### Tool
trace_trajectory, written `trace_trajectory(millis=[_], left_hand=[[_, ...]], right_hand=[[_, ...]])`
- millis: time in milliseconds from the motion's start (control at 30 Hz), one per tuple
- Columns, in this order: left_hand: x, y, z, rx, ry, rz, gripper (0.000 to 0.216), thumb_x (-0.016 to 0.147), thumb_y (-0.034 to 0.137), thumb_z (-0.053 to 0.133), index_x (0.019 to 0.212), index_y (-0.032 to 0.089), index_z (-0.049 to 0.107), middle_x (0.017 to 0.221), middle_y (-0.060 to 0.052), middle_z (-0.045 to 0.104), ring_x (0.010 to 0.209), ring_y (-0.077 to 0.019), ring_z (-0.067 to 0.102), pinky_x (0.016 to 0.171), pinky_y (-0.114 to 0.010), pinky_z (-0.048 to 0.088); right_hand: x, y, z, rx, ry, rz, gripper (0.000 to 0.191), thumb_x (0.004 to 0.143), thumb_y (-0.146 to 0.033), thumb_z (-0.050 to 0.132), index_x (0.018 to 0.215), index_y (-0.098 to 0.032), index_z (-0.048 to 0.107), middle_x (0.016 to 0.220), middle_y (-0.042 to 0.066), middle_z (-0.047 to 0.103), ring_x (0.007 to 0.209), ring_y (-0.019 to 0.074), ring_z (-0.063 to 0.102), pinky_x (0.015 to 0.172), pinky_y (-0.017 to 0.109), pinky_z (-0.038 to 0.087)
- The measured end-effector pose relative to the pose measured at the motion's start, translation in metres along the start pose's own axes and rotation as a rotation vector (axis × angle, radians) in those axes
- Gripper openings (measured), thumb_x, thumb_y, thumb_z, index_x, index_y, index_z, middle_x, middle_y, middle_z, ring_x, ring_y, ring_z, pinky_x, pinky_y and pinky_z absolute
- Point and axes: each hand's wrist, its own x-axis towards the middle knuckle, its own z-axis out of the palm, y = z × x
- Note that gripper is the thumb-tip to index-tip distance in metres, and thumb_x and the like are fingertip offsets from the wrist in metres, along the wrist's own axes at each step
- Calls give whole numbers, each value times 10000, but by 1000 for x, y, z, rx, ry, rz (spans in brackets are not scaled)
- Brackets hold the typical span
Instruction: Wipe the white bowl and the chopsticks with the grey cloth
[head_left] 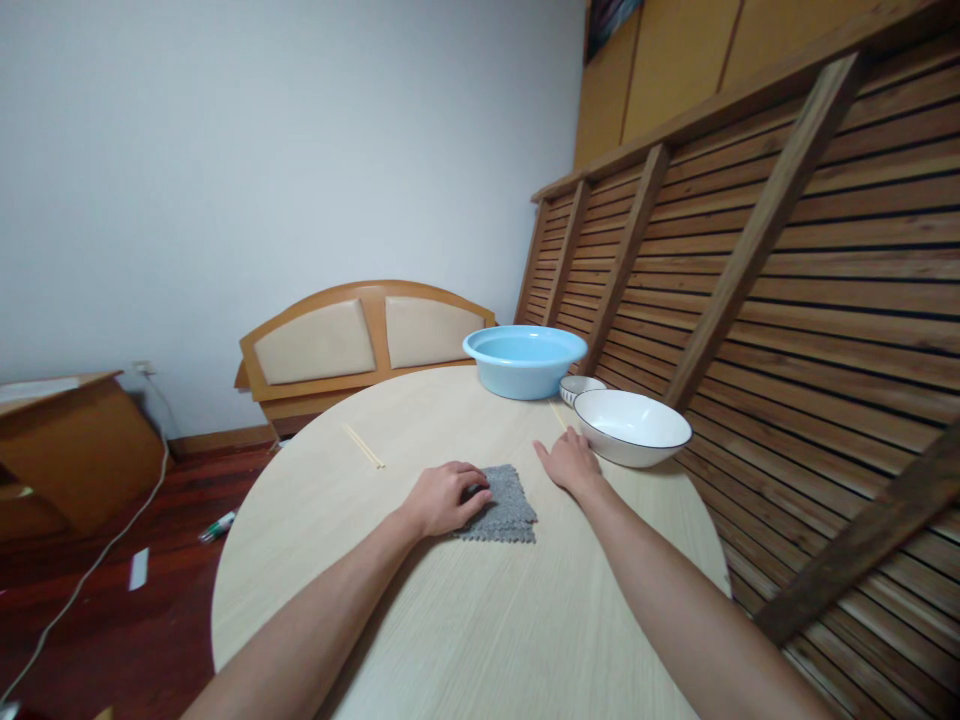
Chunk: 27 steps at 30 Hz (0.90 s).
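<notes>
My left hand [448,498] rests on the left part of a folded grey cloth [508,500] with zigzag edges. Its fingers are loosely bent, with a gap between thumb and forefinger. My right hand [571,462] lies on the table beside a large white bowl [634,425] with a dark rim, thumb spread to the left. Just beyond its fingertips is a thin pale stick, perhaps a chopstick [557,412]; whether the fingers touch it I cannot tell. A small patterned bowl [581,386] stands behind the large one.
A light blue basin [525,362] stands at the far side of the round table [315,560]. Two pale chopsticks [364,447] lie at the left. A slatted wooden frame [750,300] leans close on the right. Behind the table is a padded headboard [379,310].
</notes>
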Motion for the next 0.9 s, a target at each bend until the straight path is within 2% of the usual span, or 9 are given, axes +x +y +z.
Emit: trace_trajectory(millis=[133, 200, 267, 333, 433, 500, 667, 800, 900], left_hand=[[1, -1, -2, -22, 3, -7, 352, 1012, 457, 444, 1114, 256, 715, 1222, -12, 715, 1130, -195, 661, 957, -322, 517], [1, -7, -6, -17, 40, -70, 386, 1020, 468, 416, 1102, 246, 721, 1213, -22, 718, 1123, -199, 661, 961, -326, 512], [0, -18, -11, 21, 123, -237, 420, 1021, 473, 393, 1087, 229, 728, 1204, -44, 719, 1117, -214, 661, 960, -334, 512], [-3, -36, -17, 88, 200, -472, 421, 1011, 450, 394, 1116, 212, 725, 1267, -69, 693, 1153, -236, 649, 961, -342, 515], [-13, -65, -26, 259, 211, -719, 452, 980, 382, 407, 1265, 146, 668, 1403, -147, 602, 1274, -300, 581, 997, -382, 506], [-20, -79, -30, 358, 170, -822, 475, 964, 370, 404, 1280, 109, 646, 1372, -187, 609, 1261, -339, 583, 991, -422, 508], [-25, -93, -32, 390, 34, -903, 469, 961, 349, 359, 1135, 78, 700, 1254, -210, 669, 1225, -355, 606, 951, -443, 525], [-24, -95, -30, 381, 12, -920, 464, 955, 339, 367, 1042, 76, 739, 1202, -218, 697, 1266, -365, 580, 967, -440, 519], [-24, -95, -30, 380, 8, -928, 454, 952, 322, 368, 1066, 81, 735, 1190, -216, 702, 1257, -359, 589, 955, -431, 525]], right_hand=[[-1, 1, 0, 5, 3, -9, 812, 1023, -553, 360, 1409, 153, 473, 1536, 334, 369, 1365, 409, 425, 1098, 440, 358], [-1, 1, 0, 6, 21, -26, 800, 1023, -535, 369, 1406, 160, 471, 1536, 340, 367, 1363, 416, 428, 1115, 452, 345], [-2, 1, 0, 24, 62, -78, 754, 1023, -499, 388, 1406, 144, 483, 1536, 333, 376, 1372, 416, 423, 1141, 461, 324], [-3, -2, 0, 69, 106, -184, 680, 1018, -447, 425, 1417, 99, 502, 1544, 306, 388, 1401, 399, 403, 1176, 461, 296], [-9, -9, 0, 194, 126, -415, 587, 1011, -406, 467, 1420, 8, 544, 1549, 247, 422, 1442, 344, 378, 1213, 451, 276], [-14, -15, 0, 293, 110, -576, 549, 1014, -417, 475, 1410, -49, 574, 1545, 209, 447, 1446, 307, 387, 1215, 448, 295], [-27, -30, 1, 429, 41, -872, 450, 1025, -432, 485, 1338, -155, 651, 1493, 145, 525, 1386, 260, 466, 1184, 449, 358], [-31, -35, 0, 446, -7, -922, 368, 1010, -410, 532, 1240, -184, 709, 1371, 132, 623, 1303, 265, 537, 1138, 455, 404], [-32, -36, -1, 468, -40, -932, 310, 995, -384, 561, 1166, -187, 728, 1261, 116, 680, 1217, 253, 587, 1095, 422, 437]])
